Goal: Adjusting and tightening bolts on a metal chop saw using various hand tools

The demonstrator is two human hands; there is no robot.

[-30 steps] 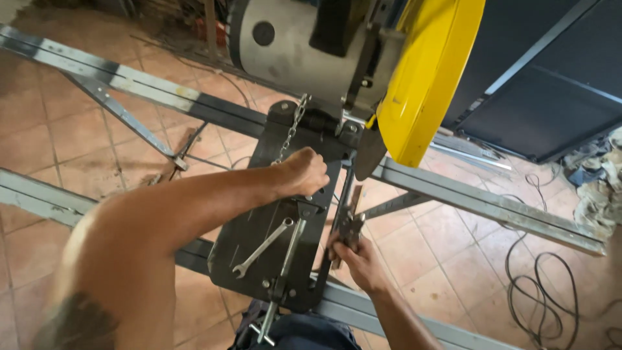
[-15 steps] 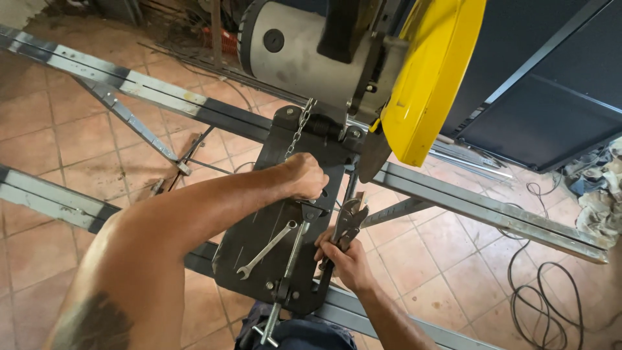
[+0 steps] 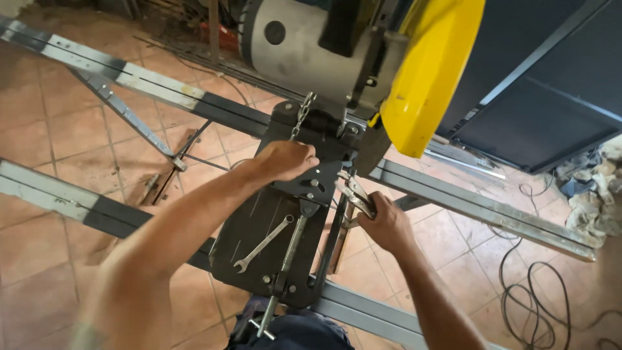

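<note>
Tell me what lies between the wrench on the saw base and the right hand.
In the head view, the vise screw and a dark upright bar lie between the wrench and the right hand, which grips locking pliers.

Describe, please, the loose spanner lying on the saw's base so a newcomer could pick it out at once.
Start at the big yellow blade guard of the chop saw and drop to the dark base plate beneath it, resting across the metal rails. The spanner lies diagonally on the plate's bare left part, below the left hand. Unlike the fixed threaded vise screw beside it, it is flat, silvery and loose.
</note>
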